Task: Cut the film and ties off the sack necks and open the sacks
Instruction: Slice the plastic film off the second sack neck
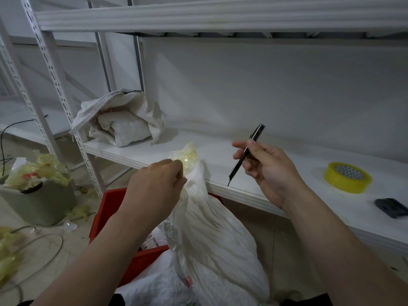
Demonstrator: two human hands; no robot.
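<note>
My left grip (154,184) pinches the slick, crinkly film (188,156) on the neck of the soft, limp sack (216,235) at the front edge of the shelf (242,192), best held taut there, I judge; my right grip (265,166) holds the craft knife (245,154) clear.

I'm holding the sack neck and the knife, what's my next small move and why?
Probably bring the knife in the right hand across to the yellowish film beside the fingers of the left hand: the film still wraps the sack neck, and the blade points down, clear of it.
</note>
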